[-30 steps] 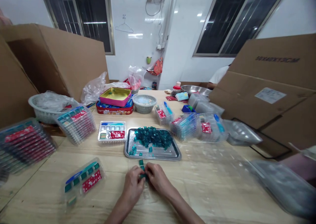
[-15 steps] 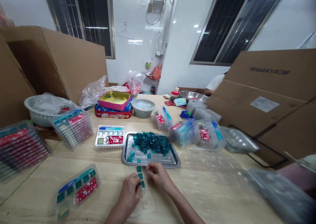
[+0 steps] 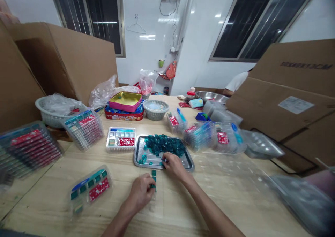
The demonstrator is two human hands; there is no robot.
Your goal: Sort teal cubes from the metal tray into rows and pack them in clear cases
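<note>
A metal tray (image 3: 191,164) holds a heap of glossy teal square pieces (image 3: 163,144), with a few loose ones near its front edge. My right hand (image 3: 175,165) reaches over that front edge, fingertips pinched around one small teal piece. In front of the tray lies a clear plastic blister tray (image 3: 152,205), a row of teal squares (image 3: 154,174) set in it. My left hand (image 3: 142,191) is closed beside this row, thumb and fingertips at its lowest teal square. Whether those fingers grip the square or the plastic is hidden.
Filled blister packs (image 3: 91,188) with a blue pen and red patterned card lie left. Stacked packs (image 3: 83,129) stand behind them, and another pack (image 3: 121,138) sits beside the tray. Clear-cased sets (image 3: 200,136) stand right. Cardboard boxes (image 3: 295,90) flank the table.
My right hand has moved forward from beside the teal row to the metal tray, now pinching a teal piece. My left hand stays by the row. The view has shifted slightly.
</note>
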